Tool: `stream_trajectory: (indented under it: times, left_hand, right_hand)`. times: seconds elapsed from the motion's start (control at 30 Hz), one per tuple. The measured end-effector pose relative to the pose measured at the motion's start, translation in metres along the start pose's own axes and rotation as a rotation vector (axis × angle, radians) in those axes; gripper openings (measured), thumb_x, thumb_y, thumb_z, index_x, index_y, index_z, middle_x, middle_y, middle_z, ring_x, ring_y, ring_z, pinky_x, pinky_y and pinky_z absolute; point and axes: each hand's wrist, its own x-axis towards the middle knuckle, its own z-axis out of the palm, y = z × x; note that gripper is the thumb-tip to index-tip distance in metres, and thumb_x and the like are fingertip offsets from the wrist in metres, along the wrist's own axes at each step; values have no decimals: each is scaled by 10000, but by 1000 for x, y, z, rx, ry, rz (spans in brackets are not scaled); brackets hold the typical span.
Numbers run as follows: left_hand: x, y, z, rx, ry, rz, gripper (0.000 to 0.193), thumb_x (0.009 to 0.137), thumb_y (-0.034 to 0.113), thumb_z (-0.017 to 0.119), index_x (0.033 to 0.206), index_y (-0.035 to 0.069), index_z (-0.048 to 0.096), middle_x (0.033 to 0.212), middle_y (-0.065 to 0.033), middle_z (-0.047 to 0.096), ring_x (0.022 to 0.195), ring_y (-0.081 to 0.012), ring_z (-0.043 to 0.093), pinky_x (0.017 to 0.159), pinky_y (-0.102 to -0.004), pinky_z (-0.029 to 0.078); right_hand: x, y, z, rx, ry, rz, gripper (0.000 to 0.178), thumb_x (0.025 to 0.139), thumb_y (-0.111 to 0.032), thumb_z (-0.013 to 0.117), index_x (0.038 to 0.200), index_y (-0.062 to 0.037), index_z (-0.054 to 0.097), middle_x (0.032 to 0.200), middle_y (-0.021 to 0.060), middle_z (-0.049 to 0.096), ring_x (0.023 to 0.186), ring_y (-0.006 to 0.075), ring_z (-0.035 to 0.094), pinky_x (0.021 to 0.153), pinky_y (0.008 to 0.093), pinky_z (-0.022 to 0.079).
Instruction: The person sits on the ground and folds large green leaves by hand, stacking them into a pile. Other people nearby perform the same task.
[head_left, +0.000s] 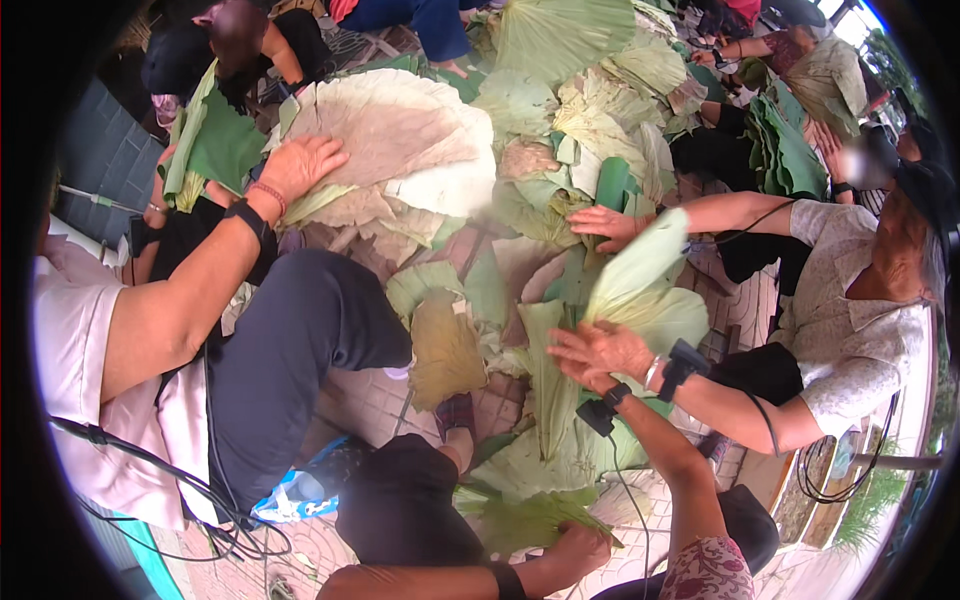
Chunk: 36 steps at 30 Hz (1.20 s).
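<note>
At the bottom, my left hand (575,557) is closed on the edge of a green lotus leaf (525,518) lying by my knee. My right hand (588,374) reaches forward over the leaves, its visible fingers stretched out. Part of it is overlapped by the hand (622,350) of the person on the right. Below it lies a long, folded pale green leaf (550,400). Just beyond, a pale leaf (645,290) stands partly raised between that person's two hands. A browned leaf (447,345) rests left of my right hand.
A heap of leaves (590,110) spreads across the far middle. On the left, a person's hand (305,165) presses on a large stack of dried leaves (400,130). Others at the back hold leaves. A blue-and-white bag (305,492) and black cables (215,520) lie at the lower left.
</note>
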Motion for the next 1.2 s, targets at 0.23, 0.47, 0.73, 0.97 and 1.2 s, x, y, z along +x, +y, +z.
stream_trajectory:
  times: [0.23, 0.47, 0.73, 0.97, 1.2]
  left_hand:
    - [-8, 5, -1, -279, -76, 64, 49, 715, 83, 634, 723, 38, 651, 655, -85, 627, 630, -250, 675, 502, -401, 499]
    - [0, -4, -2, -195, -200, 50, 94, 739, 146, 643, 654, 109, 653, 658, -81, 655, 614, -264, 681, 495, -426, 491]
    - [12, -38, -43, -203, -106, -66, 146, 701, 51, 677, 846, 45, 661, 698, -124, 677, 633, -268, 692, 504, -418, 487]
    - [30, -81, -52, -656, 422, -759, 222, 864, 74, 554, 1075, 8, 562, 903, -246, 668, 856, -444, 652, 777, -527, 515]
    - [37, -91, -68, -792, 292, -777, 192, 858, 94, 593, 1024, -3, 590, 921, -244, 658, 907, -444, 637, 790, -525, 485]
  right_hand:
    - [-152, 48, 70, -460, -723, -9, 329, 725, -242, 703, 924, -18, 567, 805, 172, 646, 809, 377, 647, 700, 476, 487]
    - [-200, 59, 60, -297, -370, 74, 369, 781, -273, 717, 998, -4, 587, 864, 158, 665, 840, 361, 655, 736, 457, 506]
    - [-249, -33, -23, 662, -318, 560, 603, 906, -516, 608, 1271, -37, 574, 1136, 99, 676, 1136, 273, 606, 983, 422, 457]
    - [-309, -105, -42, 1327, -177, 286, 687, 899, -525, 626, 1372, -46, 489, 1296, 157, 580, 1200, 277, 554, 1087, 419, 357]
    - [-306, -93, -9, 494, 651, 308, 615, 805, -160, 759, 1351, -21, 512, 1228, 153, 612, 1135, 253, 572, 909, 348, 486]
